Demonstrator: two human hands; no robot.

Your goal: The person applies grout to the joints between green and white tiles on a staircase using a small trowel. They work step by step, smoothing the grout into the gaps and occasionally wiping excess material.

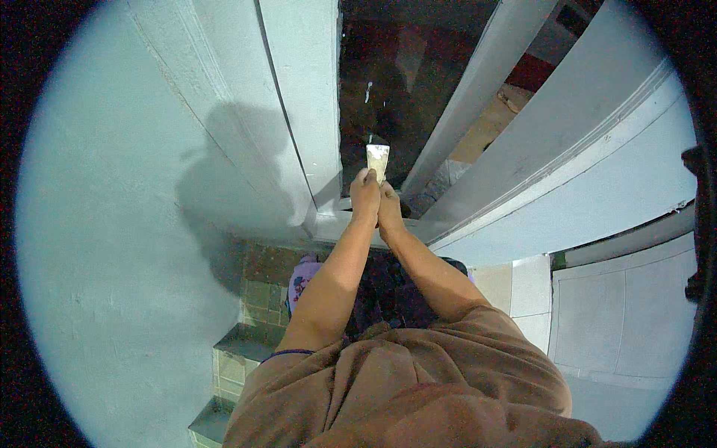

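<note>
Both my arms stretch forward to a door's dark glass pane [388,82]. My left hand [364,196] is closed round the narrow lower end of a cream-coloured tapered tool [378,158], with its thumb lying along it. The tool's wide upper end is smeared white and faces the glass; I cannot make out whether it is a scraper or a brush. Pressed against the left, my right hand [389,203] is closed at the tool's lower end too, its fingers partly hidden. Above the tool, a white smear [368,92] shows on the glass.
White frame boards [301,97] edge the pane on the left, beside a pale wall [97,224] that bears my shadow. A slanting white post [463,97] and a wide white panel [553,127] stand at right. Tiled steps [250,340] lie at lower left; purple fabric [305,276] hangs below my arms.
</note>
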